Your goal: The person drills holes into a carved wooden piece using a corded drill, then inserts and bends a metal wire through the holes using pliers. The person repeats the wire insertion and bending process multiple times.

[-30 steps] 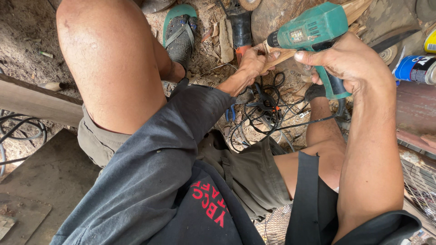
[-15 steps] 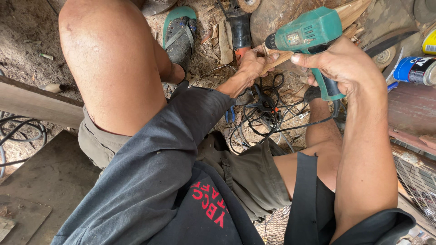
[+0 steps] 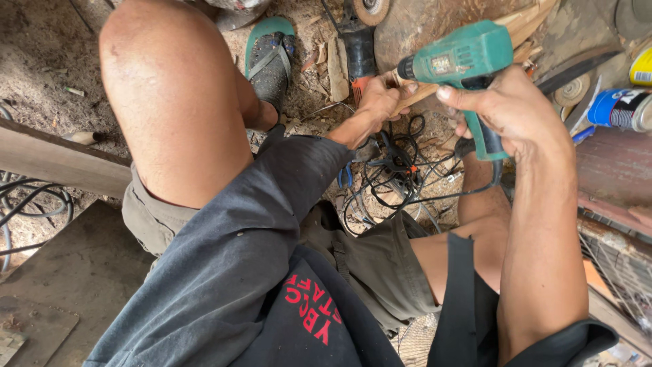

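Note:
I sit low with my knees up. My right hand (image 3: 511, 114) grips the handle of a green electric drill (image 3: 460, 61), whose nose points left. My left hand (image 3: 382, 100) is closed around the near end of a pale wooden stick (image 3: 523, 20) that slants up to the right behind the drill. The drill's tip meets the wood right at my left fingers. The drill's black cord (image 3: 394, 178) lies tangled on the ground between my legs.
My foot in a green sandal (image 3: 270, 60) rests on the sawdust-covered ground. An angle grinder (image 3: 358, 35) lies beyond my left hand. Spray cans (image 3: 621, 107) sit at the right edge. A wooden plank (image 3: 54, 158) and a flat board (image 3: 68, 278) lie on the left.
Both hands with the drill and the stick have shifted slightly left and lower in view. The grips have not changed.

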